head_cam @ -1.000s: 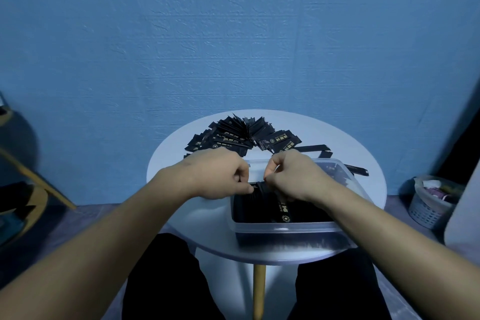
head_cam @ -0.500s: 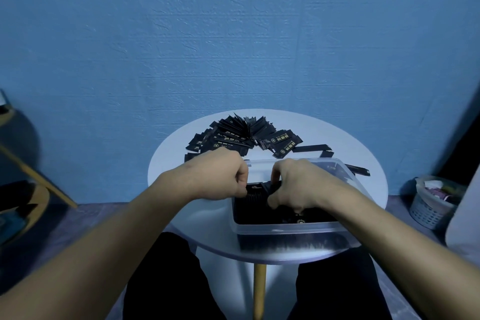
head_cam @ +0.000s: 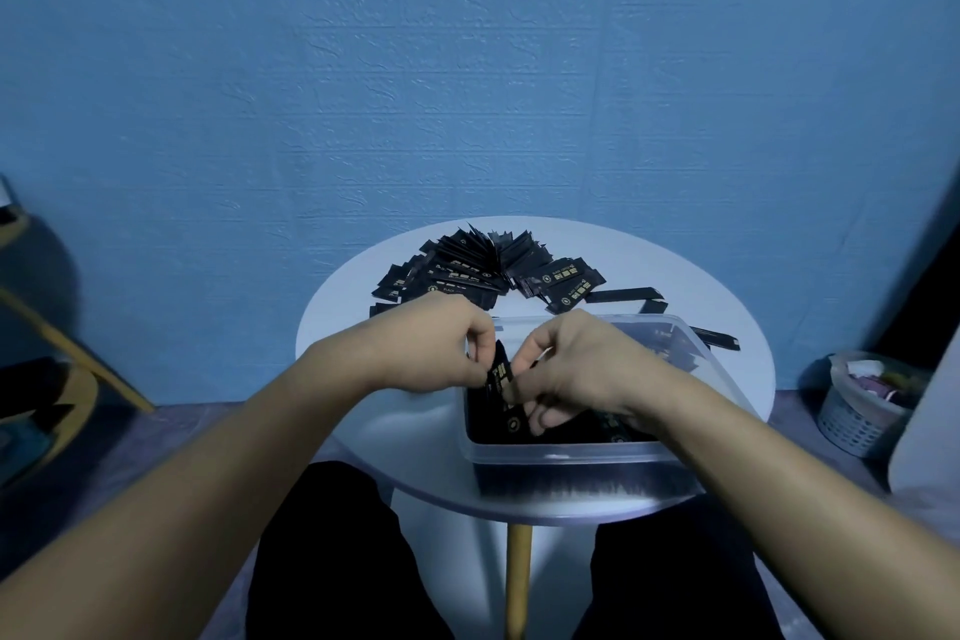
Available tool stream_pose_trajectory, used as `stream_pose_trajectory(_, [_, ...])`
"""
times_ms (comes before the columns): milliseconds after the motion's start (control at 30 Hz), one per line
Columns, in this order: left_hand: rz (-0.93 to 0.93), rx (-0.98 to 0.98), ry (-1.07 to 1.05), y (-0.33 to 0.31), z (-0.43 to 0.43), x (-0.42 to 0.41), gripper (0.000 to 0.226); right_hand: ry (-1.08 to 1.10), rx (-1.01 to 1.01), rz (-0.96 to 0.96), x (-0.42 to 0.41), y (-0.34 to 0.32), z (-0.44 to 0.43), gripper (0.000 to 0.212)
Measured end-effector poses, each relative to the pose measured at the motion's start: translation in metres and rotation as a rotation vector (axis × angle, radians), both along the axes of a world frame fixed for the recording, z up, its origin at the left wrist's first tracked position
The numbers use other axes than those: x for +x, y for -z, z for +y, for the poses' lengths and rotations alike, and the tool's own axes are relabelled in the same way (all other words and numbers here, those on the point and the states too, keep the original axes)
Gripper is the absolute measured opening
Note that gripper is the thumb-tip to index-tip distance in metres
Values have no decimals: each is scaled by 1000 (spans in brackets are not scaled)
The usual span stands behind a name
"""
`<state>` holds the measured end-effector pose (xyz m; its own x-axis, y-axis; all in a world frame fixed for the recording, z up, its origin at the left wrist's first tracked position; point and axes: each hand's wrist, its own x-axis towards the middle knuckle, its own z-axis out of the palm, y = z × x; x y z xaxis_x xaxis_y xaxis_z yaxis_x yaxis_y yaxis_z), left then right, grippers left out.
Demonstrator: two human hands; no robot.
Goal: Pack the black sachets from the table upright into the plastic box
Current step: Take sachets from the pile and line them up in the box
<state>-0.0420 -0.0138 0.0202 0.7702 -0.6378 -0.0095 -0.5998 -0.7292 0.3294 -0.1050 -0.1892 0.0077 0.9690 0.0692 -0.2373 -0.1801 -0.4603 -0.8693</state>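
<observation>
Slim black sachet [head_cam: 500,374] higher, two-handed grip

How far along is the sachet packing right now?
Partway. The plastic box already holds packed sachets. In hand: left hand and right hand both pinch one sachet above the box's left end. Left to do: the big fanned pile behind the box and a few loose strays on the right of the table.

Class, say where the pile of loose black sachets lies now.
Head view: the pile of sachets fans across the far side of the table, centre-left, just behind the plastic box.
</observation>
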Motion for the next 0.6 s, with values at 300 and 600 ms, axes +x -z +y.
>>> stream_pose_trajectory(300, [-10,-4,54,5,3,2,21,-105,74,84,-1,6,2,3])
stream_pose_trajectory(600, [-48,-4,59,11,1,2,15,-163,24,74,-1,7,0,29])
